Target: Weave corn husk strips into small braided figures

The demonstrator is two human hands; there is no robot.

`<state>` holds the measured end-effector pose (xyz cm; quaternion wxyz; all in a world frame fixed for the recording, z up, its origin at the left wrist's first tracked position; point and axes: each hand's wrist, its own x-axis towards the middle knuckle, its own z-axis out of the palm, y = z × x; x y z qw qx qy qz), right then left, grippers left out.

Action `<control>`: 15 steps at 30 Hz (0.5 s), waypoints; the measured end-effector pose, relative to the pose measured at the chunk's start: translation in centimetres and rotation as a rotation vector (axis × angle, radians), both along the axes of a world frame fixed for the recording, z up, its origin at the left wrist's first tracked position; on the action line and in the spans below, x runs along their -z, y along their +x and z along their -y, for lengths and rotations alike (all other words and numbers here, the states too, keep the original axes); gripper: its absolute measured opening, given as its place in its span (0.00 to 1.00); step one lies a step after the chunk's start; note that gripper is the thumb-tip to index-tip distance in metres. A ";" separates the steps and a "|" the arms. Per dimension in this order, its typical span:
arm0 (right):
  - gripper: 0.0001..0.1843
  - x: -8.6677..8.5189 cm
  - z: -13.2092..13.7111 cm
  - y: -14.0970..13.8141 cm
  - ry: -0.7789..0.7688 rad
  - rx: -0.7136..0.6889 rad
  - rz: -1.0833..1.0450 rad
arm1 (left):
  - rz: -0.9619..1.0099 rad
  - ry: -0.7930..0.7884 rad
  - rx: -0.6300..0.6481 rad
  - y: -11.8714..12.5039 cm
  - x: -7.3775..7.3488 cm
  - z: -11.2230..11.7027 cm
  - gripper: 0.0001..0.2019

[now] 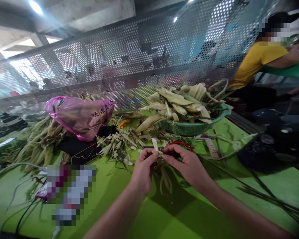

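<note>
My left hand point(142, 169) and my right hand point(186, 164) meet over the green table point(164, 212), both closed in a pinch on a small pale leaf stalk point(155, 147) with strips hanging below it. The stalk's tip sticks up between my thumbs. Red-handled scissors point(180, 144) lie on the table just behind my right hand. A heap of trimmed stalk pieces point(117, 144) lies beyond my left hand.
A green basket point(196, 127) heaped with pale husks stands at the back right. A pink plastic bag point(82, 114) rests on leaves at the back left, before a perforated metal screen point(129, 63). A person in a yellow shirt point(256, 63) sits at far right. Long stems point(264, 192) lie right.
</note>
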<state>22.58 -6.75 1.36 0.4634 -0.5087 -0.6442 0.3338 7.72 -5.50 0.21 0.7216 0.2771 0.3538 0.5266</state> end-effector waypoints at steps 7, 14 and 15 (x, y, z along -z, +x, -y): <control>0.08 0.0 0.1 -0.3 -0.008 0.019 0.036 | -0.052 0.052 0.013 0.0 0.0 0.1 0.09; 0.10 -1.1 -1.0 2.2 -0.047 -0.008 0.132 | -0.046 0.036 -0.032 -0.6 -0.5 -0.3 0.09; 0.11 -1.5 -1.3 3.0 -0.030 0.041 0.149 | -0.038 0.042 -0.049 -0.8 -0.5 -0.4 0.09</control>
